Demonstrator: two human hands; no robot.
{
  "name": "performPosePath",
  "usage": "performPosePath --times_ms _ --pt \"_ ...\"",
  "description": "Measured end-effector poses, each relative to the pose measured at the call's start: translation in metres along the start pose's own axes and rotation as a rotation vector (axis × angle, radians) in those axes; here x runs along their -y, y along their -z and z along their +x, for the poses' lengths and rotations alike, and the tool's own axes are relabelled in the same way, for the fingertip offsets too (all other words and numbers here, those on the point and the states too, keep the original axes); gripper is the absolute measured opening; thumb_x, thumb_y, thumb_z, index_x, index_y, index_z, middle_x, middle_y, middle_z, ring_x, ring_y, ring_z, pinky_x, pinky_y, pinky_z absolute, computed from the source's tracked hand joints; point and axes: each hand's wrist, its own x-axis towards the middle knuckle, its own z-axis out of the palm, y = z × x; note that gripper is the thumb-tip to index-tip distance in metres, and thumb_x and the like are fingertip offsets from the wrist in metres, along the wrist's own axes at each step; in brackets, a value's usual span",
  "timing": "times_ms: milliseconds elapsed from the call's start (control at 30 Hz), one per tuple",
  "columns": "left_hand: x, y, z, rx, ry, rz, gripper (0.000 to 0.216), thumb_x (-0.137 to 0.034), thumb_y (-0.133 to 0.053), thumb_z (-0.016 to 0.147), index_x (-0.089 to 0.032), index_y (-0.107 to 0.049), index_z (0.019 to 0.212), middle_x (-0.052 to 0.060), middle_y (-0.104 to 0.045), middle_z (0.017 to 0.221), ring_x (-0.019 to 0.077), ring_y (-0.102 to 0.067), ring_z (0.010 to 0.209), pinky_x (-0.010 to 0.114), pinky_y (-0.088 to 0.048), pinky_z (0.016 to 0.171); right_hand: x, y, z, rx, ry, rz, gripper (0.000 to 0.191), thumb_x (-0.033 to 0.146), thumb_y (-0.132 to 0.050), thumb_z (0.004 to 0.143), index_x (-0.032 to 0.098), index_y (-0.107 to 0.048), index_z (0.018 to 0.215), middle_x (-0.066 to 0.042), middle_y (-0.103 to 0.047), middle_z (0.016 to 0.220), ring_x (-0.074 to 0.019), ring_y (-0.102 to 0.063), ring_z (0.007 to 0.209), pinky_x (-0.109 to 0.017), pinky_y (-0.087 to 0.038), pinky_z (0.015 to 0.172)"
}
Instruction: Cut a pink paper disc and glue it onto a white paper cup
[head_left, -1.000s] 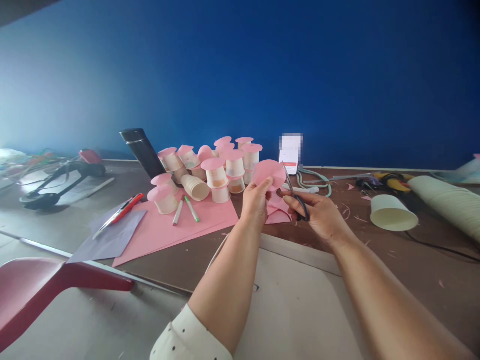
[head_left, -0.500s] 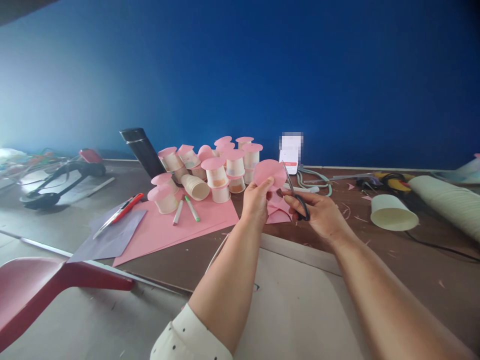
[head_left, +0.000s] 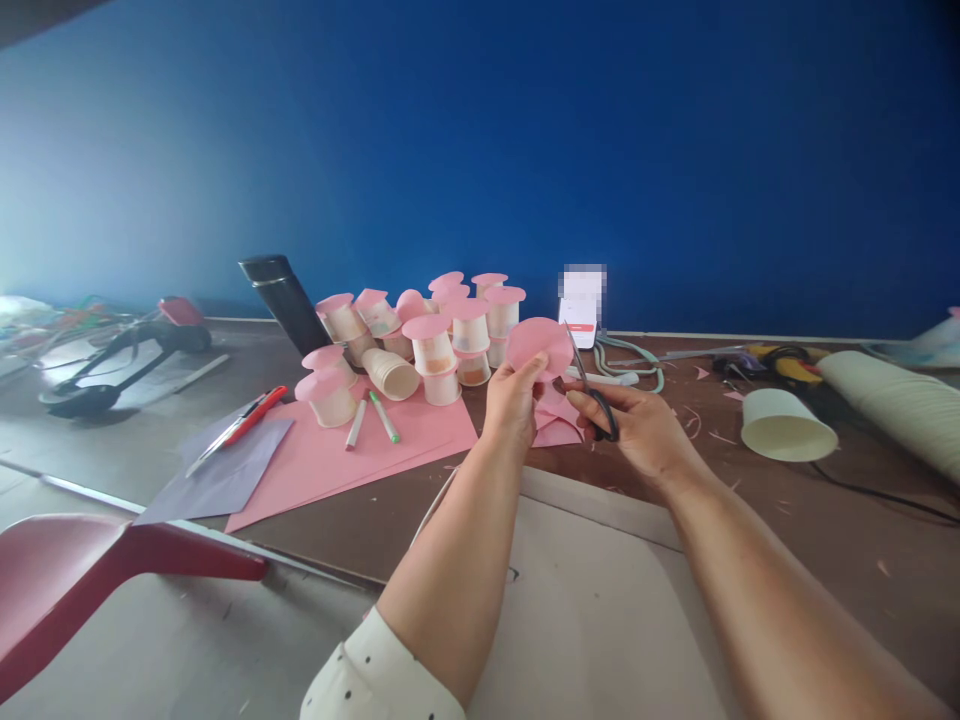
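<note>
1. Pink paper disc: thin, matte, near-round. I hold it up above the table, in front of the cup cluster, well clear of the surface.
2. Left hand: thumb and fingers pinched on the disc's lower edge, the disc standing upright out of the pinch.
3. Right hand: fingers closed through the black loops of the scissors. Thin metal blades run up to the disc's right edge; can't tell whether they are parted or how far they bite.
4. Step, as I judge it: trimming the disc's outline, cut partway round the rim.
5. Next move calls for turning the disc in the left pinch to feed fresh edge to the blades, in short snips. The paper is floppy, so grip near the cut line.
6. Just below the hands: pink offcuts, angular and flat.
7. Further left: a large pink sheet with two markers lying on it, a red utility knife on a grey sheet.
8. Behind: paper cups with pink caps, inverted and stacked, one on its side. A dark cylindrical flask leans beside them.
9. Right: a plain cup mouth down, and a long stack of cups lying flat.
</note>
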Motion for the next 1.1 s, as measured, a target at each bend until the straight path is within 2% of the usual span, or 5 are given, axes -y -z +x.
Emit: performPosePath --times_ms 333,1100 --pt "-0.0013 -0.0011 0.0006 -0.048 0.007 0.01 0.037 -0.028 -0.093 0.054 -0.015 -0.064 0.073 -0.004 -0.06 0.065 0.0041 -0.048 0.055 0.02 -0.033 0.054 -0.0014 0.0002 -0.0002 0.003 0.016 0.001 0.055 0.058 -0.084 0.065 0.019 -0.082 0.104 0.001 -0.062 0.062 -0.012 -0.055 0.058 -0.027 -0.05 0.063" --pt "-0.0001 -0.0007 0.0014 -0.044 0.009 -0.002 0.032 -0.025 -0.09 0.058 -0.015 -0.063 0.073 -0.004 -0.06 0.064 0.0032 -0.046 0.053 0.02 -0.034 0.054 -0.0022 0.0006 -0.0001 -0.002 0.032 -0.031 0.055 0.059 -0.083 0.065 0.019 -0.082 0.103 0.001 -0.062 0.059 -0.0122 -0.054 0.057 -0.027 -0.048 0.061"
